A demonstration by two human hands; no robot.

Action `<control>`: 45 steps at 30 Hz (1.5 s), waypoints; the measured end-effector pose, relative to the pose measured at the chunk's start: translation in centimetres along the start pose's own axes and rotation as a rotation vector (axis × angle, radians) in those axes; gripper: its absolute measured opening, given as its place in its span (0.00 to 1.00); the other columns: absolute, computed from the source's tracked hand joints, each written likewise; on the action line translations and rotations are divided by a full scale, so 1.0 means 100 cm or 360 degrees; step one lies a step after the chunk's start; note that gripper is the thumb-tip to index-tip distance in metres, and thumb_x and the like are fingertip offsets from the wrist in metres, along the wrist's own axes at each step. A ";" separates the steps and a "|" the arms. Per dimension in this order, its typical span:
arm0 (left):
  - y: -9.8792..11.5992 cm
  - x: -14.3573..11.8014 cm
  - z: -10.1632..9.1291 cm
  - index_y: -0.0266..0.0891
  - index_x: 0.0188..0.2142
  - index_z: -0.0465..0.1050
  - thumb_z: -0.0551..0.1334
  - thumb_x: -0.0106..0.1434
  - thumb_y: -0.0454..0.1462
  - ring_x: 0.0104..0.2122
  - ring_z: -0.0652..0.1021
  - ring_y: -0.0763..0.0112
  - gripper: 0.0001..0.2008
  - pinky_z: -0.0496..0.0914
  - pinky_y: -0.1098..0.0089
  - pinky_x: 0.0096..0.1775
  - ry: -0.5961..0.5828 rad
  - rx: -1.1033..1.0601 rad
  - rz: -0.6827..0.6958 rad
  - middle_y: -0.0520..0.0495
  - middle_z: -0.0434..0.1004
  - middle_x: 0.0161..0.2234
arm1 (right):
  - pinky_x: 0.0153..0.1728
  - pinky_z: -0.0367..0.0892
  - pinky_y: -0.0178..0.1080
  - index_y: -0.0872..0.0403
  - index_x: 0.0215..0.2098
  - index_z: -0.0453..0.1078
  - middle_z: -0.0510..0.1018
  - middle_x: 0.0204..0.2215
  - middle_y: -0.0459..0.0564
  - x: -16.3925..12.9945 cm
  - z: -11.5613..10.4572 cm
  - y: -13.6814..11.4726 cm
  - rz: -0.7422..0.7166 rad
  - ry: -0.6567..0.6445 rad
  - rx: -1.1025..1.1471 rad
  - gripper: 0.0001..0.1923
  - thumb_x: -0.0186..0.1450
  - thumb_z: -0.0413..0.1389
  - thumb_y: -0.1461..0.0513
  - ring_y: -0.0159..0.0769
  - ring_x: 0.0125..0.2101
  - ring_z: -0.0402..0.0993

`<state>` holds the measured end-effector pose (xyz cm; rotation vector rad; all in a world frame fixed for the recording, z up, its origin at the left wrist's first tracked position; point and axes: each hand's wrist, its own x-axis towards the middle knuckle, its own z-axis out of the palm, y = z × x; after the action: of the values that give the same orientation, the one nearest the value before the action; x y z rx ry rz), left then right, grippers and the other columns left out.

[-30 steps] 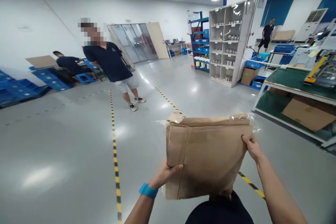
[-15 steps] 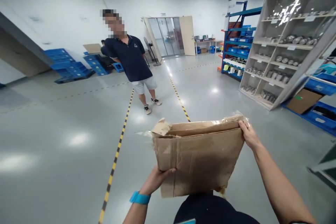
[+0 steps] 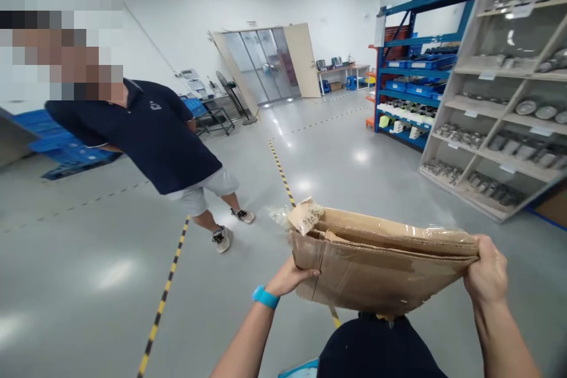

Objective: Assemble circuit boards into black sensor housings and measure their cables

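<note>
Folded cardboard [image 3: 376, 280] held between two hands, just before the wearer's dark clothing [image 3: 376, 351].
Left hand [image 3: 292, 277] grips the left side, thumb on the near face; right hand [image 3: 488, 269] is clamped on the right end. Upper left corner is ragged. A co-worker [image 3: 159, 136] stands ahead, to the left.

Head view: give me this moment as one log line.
left hand: holds folded cardboard, left side | right hand: holds its right end | nearby person: standing ahead, left
</note>
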<state>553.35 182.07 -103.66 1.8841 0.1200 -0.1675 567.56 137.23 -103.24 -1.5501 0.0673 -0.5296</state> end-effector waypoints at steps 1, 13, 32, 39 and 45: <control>0.005 0.036 -0.023 0.36 0.56 0.71 0.72 0.54 0.53 0.57 0.74 0.46 0.36 0.70 0.50 0.59 0.0047 -0.0024 0.0005 0.36 0.76 0.58 | 0.23 0.58 0.34 0.53 0.24 0.64 0.66 0.20 0.42 0.034 0.046 0.005 0.0099 0.0008 0.0115 0.27 0.66 0.54 0.41 0.29 0.22 0.60; 0.027 0.438 -0.359 0.36 0.46 0.78 0.65 0.62 0.52 0.45 0.81 0.52 0.22 0.74 0.63 0.45 0.0747 0.0325 -0.0011 0.45 0.84 0.45 | 0.46 0.72 0.52 0.54 0.53 0.71 0.78 0.45 0.61 0.412 0.664 0.162 0.0561 -0.0691 0.0157 0.50 0.61 0.31 0.29 0.47 0.46 0.77; 0.029 1.256 -0.797 0.40 0.32 0.75 0.61 0.61 0.24 0.55 0.77 0.50 0.11 0.54 0.40 0.63 0.0105 0.1825 0.0481 0.45 0.83 0.32 | 0.39 0.69 0.44 0.56 0.50 0.75 0.78 0.33 0.55 0.824 1.353 0.292 -0.1740 -0.1713 -0.1049 0.34 0.59 0.61 0.39 0.44 0.36 0.74; 0.008 1.519 -1.000 0.40 0.34 0.76 0.60 0.65 0.25 0.58 0.73 0.48 0.10 0.61 0.44 0.59 0.0318 0.2026 0.0432 0.45 0.82 0.36 | 0.23 0.53 0.35 0.53 0.22 0.68 0.73 0.21 0.46 0.968 1.646 0.407 -0.1790 -0.1957 -0.0790 0.25 0.70 0.52 0.46 0.30 0.23 0.66; -0.020 1.847 -1.132 0.39 0.31 0.80 0.63 0.66 0.33 0.67 0.61 0.48 0.08 0.54 0.47 0.65 0.0224 0.2100 0.0706 0.41 0.72 0.58 | 0.45 0.71 0.42 0.48 0.52 0.74 0.80 0.49 0.54 1.204 1.842 0.467 -0.1301 -0.2062 -0.1058 0.21 0.74 0.45 0.49 0.41 0.46 0.78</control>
<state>741.16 290.03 -103.12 3.1664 -0.4213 0.2736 755.04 261.42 -105.68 -2.2870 -1.5594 0.0008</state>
